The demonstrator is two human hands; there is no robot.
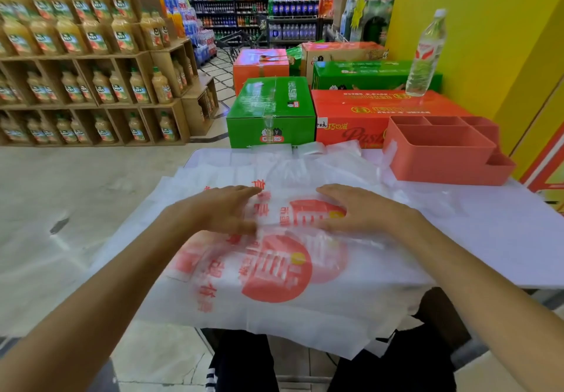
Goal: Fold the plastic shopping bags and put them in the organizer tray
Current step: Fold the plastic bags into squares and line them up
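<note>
A person's 2 hands lie flat on a stack of plastic bags [274, 272] spread across a white table [503, 239] in a supermarket aisle. The left hand [219, 208] rests palm down on the top bag, its fingers straight and close together, pointing toward the red printed lettering. The right hand [360, 208] presses on the same bag just beside the round red logo, its fingers straight and slightly spread. The translucent white bags hang over the table's near edge above the person's dark trousers. Smaller clear bags [308, 159] lie crumpled at the table's far side. The coral tray [442, 159] stands at the table's far right corner, well apart from both hands, its compartments showing nothing inside. Behind the table sit green boxes [271, 110] and orange boxes [381, 110], with a water bottle [425, 52] upright on 1 orange box. Shelves of juice bottles [91, 55] fill the left background.
</note>
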